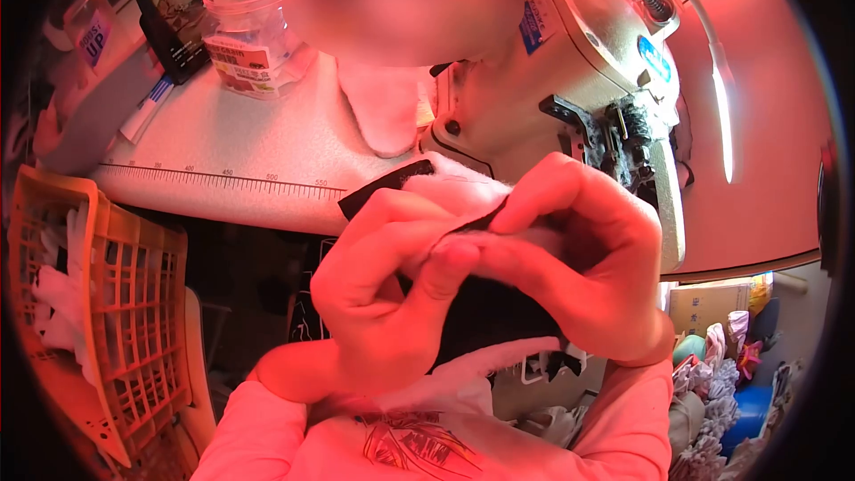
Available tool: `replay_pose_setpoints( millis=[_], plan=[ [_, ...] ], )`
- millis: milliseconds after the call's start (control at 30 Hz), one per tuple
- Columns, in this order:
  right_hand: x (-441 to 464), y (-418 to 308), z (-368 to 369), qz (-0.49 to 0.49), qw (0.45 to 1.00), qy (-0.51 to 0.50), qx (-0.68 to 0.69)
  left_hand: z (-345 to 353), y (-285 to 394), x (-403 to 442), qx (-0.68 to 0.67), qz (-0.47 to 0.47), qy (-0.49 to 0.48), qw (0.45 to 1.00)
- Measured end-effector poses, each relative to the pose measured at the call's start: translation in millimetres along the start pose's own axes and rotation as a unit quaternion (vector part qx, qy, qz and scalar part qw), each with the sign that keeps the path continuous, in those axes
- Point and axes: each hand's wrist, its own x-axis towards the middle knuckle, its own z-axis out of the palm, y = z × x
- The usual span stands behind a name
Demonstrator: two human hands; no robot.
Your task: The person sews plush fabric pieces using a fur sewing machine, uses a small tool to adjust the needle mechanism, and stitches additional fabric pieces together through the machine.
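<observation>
Here, my left hand [383, 289] and right hand [601, 258] pinch the black-and-white cloth [492, 316] between them, its gripped edge slanting up rightward, my right hand nearer the sewing machine [525, 80].

I get a heavy red cast everywhere, deepest on the left hand [378, 281] and right hand [592, 254], paling to pink across the bench [294, 138]. A slim lamp [723, 125] burns out white over the bench's right side. Below the front edge, the light drops into shadow; the fabric's [490, 321] black side shows me little detail. A smooth oval blur [405, 4] covers part of the far edge. My wide lens bows the bench's right-hand front edge and blackens the view's corners.
</observation>
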Motion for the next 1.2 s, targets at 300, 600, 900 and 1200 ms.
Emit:
replay_pose_setpoints(
  millis=[300,600,900,1200],
  plan=[
    [-2,-12,-24,-0.033,0.975,-0.016,-0.218,-7,-12,-1,0.076,0.126,0.012,0.989],
    [5,-1,-26,-0.094,0.939,-0.019,-0.330,-15,-7,-5,0.149,0.120,-0.002,0.982],
    [6,3,-20,-0.181,0.920,0.001,-0.346,-33,27,17,-0.126,-0.141,0.044,0.981],
    [6,11,-16,-0.210,0.907,0.036,-0.363,-7,38,51,-0.032,-0.208,-0.266,0.941]
  ],
)
